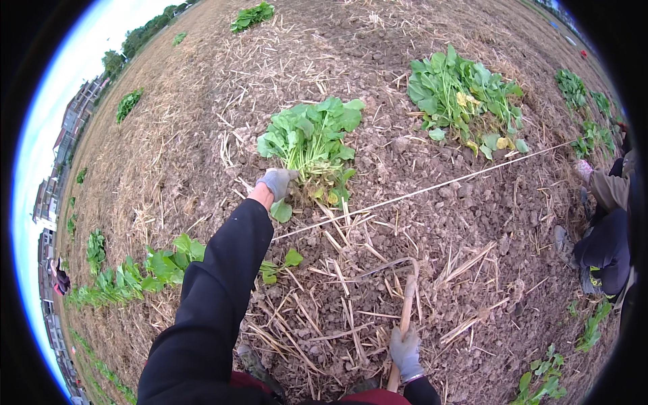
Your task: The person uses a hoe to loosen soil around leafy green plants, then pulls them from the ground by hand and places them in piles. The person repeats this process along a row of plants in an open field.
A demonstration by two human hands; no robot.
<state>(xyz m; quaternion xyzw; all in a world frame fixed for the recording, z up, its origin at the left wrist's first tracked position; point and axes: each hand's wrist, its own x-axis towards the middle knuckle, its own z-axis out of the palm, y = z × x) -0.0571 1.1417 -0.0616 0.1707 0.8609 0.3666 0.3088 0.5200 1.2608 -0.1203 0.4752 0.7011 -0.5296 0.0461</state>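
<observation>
My left hand (277, 183), in a grey work glove, reaches out to the base of a bundle of green leafy seedlings (316, 134) lying on the soil. Its fingers close in at the stems, and their tips are partly hidden there. Some lower leaves of the bundle are yellow. In my right hand (406, 352), also gloved, is the wooden handle (407, 309) of a hoe-like tool. The tool's thin curved metal head (390, 264) rests among straw on the ground. A taut pale string (430, 187) runs past the bundle's root end.
A second, larger seedling bundle (463, 96) lies beyond the string. A row of leafy plants (136, 276) stretches left. At right a person in dark trousers (602, 253) crouches near more seedlings (592, 139). Cloddy soil with straw stalks (349, 324) surrounds my boots (258, 367).
</observation>
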